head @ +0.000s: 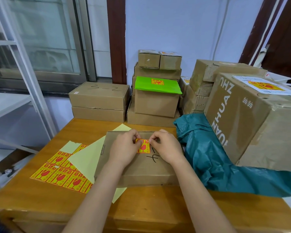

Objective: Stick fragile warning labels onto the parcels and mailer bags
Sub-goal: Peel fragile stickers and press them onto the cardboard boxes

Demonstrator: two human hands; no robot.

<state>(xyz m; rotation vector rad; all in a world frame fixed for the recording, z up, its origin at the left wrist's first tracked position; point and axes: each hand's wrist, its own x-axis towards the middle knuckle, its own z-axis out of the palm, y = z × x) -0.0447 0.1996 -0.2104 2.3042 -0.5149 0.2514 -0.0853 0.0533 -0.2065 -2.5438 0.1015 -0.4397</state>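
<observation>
A flat cardboard parcel (141,167) lies on the wooden table (40,199) in front of me, with black handwriting on its lid. A yellow and red fragile label (144,146) sits over the lid's far part. My left hand (126,147) pinches the label's left top edge and my right hand (166,147) pinches its right top edge. Whether the label lies fully flat on the lid I cannot tell. Left of the parcel lies a sheet of several fragile labels (60,174), partly under pale yellow backing paper (86,158).
A teal mailer bag (217,157) lies crumpled right of the parcel, under a large labelled box (252,118). Stacked cardboard boxes (99,100) line the far table edge, one topped by a green mailer (158,86) with a label. A white shelf frame (23,64) stands at left.
</observation>
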